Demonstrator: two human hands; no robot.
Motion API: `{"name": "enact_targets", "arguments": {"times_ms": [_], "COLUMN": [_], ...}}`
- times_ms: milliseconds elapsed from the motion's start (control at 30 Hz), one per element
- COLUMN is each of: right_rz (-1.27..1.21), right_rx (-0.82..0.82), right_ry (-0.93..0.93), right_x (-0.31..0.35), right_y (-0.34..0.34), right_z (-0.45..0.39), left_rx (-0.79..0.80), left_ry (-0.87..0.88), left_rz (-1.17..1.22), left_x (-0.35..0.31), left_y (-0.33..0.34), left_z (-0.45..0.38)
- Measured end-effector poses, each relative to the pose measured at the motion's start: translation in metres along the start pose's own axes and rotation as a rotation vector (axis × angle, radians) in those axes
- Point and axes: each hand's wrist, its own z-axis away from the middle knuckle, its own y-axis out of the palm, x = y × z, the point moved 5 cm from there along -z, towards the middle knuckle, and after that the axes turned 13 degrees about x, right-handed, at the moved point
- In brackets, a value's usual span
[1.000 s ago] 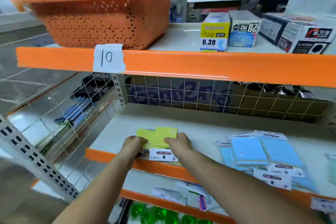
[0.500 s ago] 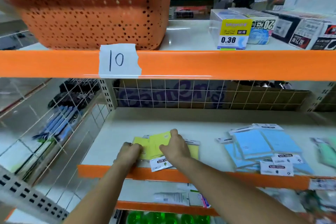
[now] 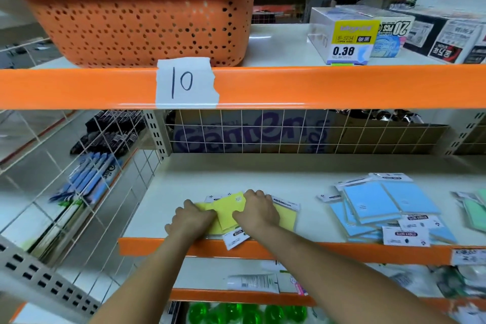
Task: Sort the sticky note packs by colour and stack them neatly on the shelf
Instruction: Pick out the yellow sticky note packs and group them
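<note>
Both hands lie on the yellow sticky note packs (image 3: 228, 212) at the front of the shelf (image 3: 236, 173). Left hand (image 3: 190, 221) sits at the 9 o'clock side of the pile, fingers curled over its left edge and gripping it. Right hand (image 3: 259, 212) covers the pile from the 3 o'clock side — fingers bent down onto the top pack, thumb toward the middle — and whether it pinches a pack or only presses on it, I cannot tell. Between the two hands one yellow pack shows tilted, its corner pointing to 12 o'clock. A white header card (image 3: 236, 238) reading "NOTE" sticks out at 6 o'clock, over the orange front lip (image 3: 342, 251) of the shelf. More yellow shows past the right hand at 3 o'clock, with another white header at its far edge.

Farther toward 3 o'clock, well apart from the hands, lies a loose heap of blue sticky note packs (image 3: 389, 205), overlapping at odd angles with their "STICKY NOTE" cards facing front. Beyond them, at the picture's right edge, green packs (image 3: 474, 212) are partly cut off.

At 12 o'clock, on the shelf above, an orange perforated basket (image 3: 136, 16) stands over a paper label marked "10" (image 3: 185, 83); to its right stands a box with a "0.38" sticker (image 3: 344, 38).
</note>
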Motion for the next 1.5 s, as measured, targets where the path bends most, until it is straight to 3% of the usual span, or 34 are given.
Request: {"name": "enact_targets", "arguments": {"times_ms": [133, 300, 433, 600, 833, 1233, 1500], "right_rz": [-0.006, -0.096, -0.159, -0.218, -0.333, -0.412, -0.402], "right_rx": [-0.037, -0.07, -0.074, -0.091, -0.138, -0.29, -0.346], "right_ry": [-0.035, -0.051, -0.077, -0.06, -0.049, -0.095, -0.047], "right_x": [-0.007, -0.017, -0.02, -0.038, -0.085, -0.181, -0.292], "right_y": [-0.007, -0.016, -0.023, -0.043, -0.074, -0.148, -0.198], "right_z": [0.0, 0.002, 0.006, 0.019, 0.041, 0.09, 0.141], "left_rx": [0.062, -0.116, -0.183, -0.11, 0.015, -0.037, 0.033], "left_ry": [-0.025, 0.001, 0.155, 0.353, 0.456, 0.662, 0.751], "left_rz": [-0.011, -0.052, -0.062, 0.012, 0.051, 0.1, 0.115], "left_x": [0.0, -0.017, -0.049, -0.096, -0.151, -0.238, -0.308], "left_y": [-0.001, -0.008, -0.006, 0.016, 0.063, 0.131, 0.219], "left_z": [-0.003, 0.011, 0.021, 0.033, 0.064, 0.148, 0.216]}}
